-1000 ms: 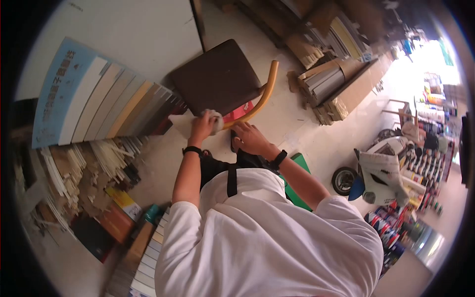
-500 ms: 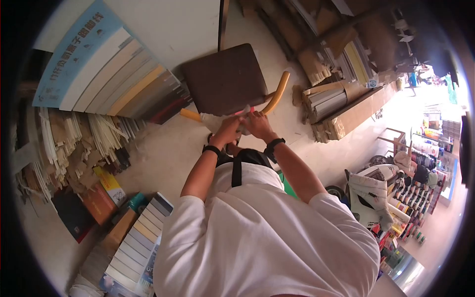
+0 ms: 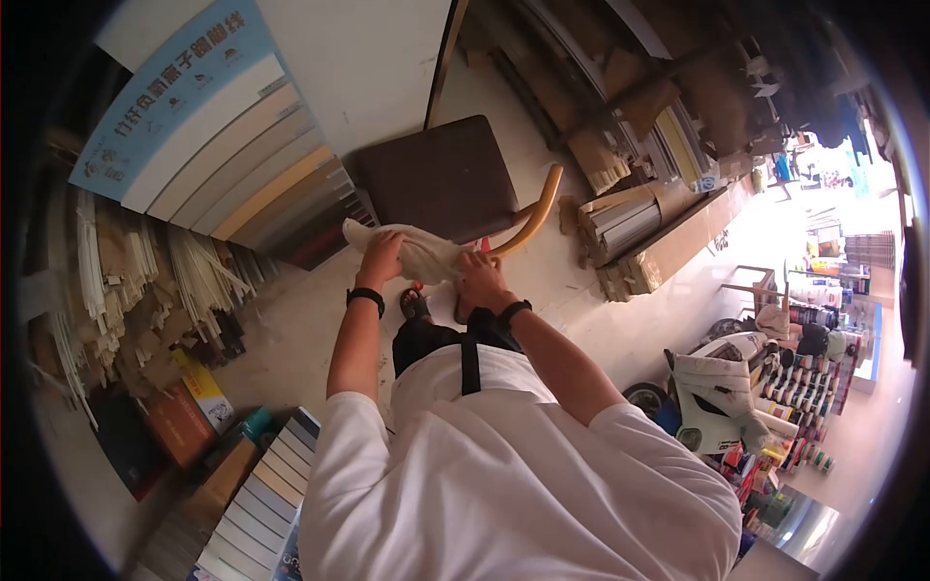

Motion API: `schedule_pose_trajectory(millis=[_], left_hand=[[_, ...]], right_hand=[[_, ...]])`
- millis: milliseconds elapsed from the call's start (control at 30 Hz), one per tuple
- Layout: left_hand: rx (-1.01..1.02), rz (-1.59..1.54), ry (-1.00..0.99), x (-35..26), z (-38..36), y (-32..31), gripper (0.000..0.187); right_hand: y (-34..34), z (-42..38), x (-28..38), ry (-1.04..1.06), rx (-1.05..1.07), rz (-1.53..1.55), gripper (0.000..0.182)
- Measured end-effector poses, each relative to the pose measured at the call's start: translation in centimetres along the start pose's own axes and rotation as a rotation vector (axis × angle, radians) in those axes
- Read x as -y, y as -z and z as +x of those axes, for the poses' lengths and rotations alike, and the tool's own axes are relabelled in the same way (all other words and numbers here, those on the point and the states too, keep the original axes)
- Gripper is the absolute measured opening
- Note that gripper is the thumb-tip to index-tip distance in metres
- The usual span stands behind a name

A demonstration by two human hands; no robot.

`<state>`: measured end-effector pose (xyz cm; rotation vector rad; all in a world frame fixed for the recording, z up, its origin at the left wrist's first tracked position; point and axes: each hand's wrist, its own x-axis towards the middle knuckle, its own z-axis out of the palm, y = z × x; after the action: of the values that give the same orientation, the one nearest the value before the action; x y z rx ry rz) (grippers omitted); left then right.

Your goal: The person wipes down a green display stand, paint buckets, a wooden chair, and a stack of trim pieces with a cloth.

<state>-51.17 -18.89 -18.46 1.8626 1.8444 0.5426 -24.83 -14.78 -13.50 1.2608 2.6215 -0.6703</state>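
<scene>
Stretched between my two hands is a whitish cloth [image 3: 426,256], just in front of the chair. My left hand [image 3: 383,258] grips its left part, with a corner of cloth sticking out past the fingers. At the right end of the cloth, my right hand [image 3: 481,278] is closed on it. Beyond the hands stands a chair with a dark brown seat or back panel [image 3: 436,179] and a curved yellow wooden arm [image 3: 542,211]. The cloth covers part of the chair's near edge. A bit of something red shows beside my right hand.
To the left stands a sample board [image 3: 232,145] with coloured strips, above bundles of thin strips [image 3: 194,281]. Long cardboard boxes [image 3: 668,247] lie at the right. A scooter [image 3: 712,397] is parked at the lower right. A second sample board [image 3: 262,494] leans at the lower left.
My hands, close together before, have moved apart, the left one going left. The bunched cloth is now spread out between them. The view has shifted slightly.
</scene>
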Motion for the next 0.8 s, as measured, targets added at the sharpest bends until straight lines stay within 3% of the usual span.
schedule_pose_trajectory(millis=[133,200,300,333,433,467,567,667,767,800], left_hand=[[-0.147,0.164,0.138,-1.2,-0.7,0.3,0.036],[-0.209,0.194,0.135,-1.0,-1.0,-1.2,0.033],[-0.270,0.000,0.160,-0.1,-1.4,-2.5,0.033],[-0.136,-0.121,0.270,0.2,-0.9,-2.1,0.025],[-0.261,0.224,0.354,-3.4,-1.0,-0.3,0.017],[-0.315,0.368,0.399,-4.2,-0.7,-0.6,0.025],[-0.224,0.312,0.535,-6.3,1.1,-1.5,0.029],[-0.046,0.171,0.480,-7.2,3.3,-3.9,0.030],[-0.270,0.111,0.184,-10.3,5.0,-6.2,0.028],[-0.247,-0.022,0.117,-11.4,5.6,-6.9,0.027]], right_hand=[[-0.7,-0.6,1.6,0.128,-0.104,-0.138,0.049],[-0.1,-0.2,1.0,0.117,-0.055,0.000,0.048],[0.0,0.8,-0.8,0.036,-0.033,0.272,0.043],[-0.3,0.8,-2.0,-0.001,-0.029,0.370,0.041],[0.7,-0.4,-4.2,0.071,-0.192,0.393,0.034],[0.2,-0.6,-5.0,0.110,-0.257,0.397,0.030],[0.0,-1.2,-7.7,0.244,-0.261,0.257,0.032],[3.0,-1.9,-9.5,0.242,-0.099,0.074,0.032],[5.0,-2.7,-12.8,0.066,-0.212,0.140,0.036],[4.2,-2.5,-14.9,-0.034,-0.247,0.206,0.041]])
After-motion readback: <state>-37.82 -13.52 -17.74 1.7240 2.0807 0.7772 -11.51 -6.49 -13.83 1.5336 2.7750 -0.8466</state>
